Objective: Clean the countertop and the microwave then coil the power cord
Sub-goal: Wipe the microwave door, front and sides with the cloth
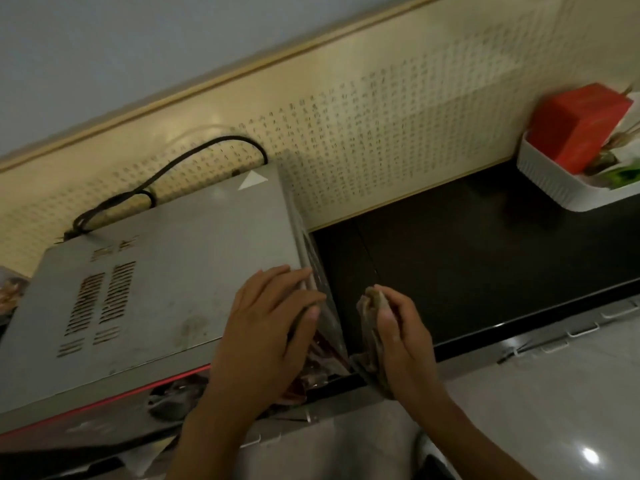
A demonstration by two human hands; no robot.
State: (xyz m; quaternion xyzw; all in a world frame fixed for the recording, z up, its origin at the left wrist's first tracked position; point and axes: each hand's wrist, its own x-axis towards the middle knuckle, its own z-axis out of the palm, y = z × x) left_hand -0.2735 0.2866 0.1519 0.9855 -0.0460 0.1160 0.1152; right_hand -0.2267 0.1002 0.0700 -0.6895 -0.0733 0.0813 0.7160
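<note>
The microwave [166,271] sits on the dark countertop [485,258], its black power cord [162,174] looped loose behind against the wall. The left hand [270,327] lies flat, fingers straight, on its top right corner; the right hand [398,334] grips a crumpled cloth [370,313] just beside its side panel. The microwave looks heavy and rigid, best braced from the top; the cord appears limp and should be gathered near the casing.

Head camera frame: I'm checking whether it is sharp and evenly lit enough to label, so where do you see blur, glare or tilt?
Head view: the whole scene is tilted and dim; the wall pattern is smeared by motion blur above the microwave; a small glare spot sits on the pale floor at lower right; the dark countertop reflects faintly; the left hand and the right hand holding the cloth look soft.
</note>
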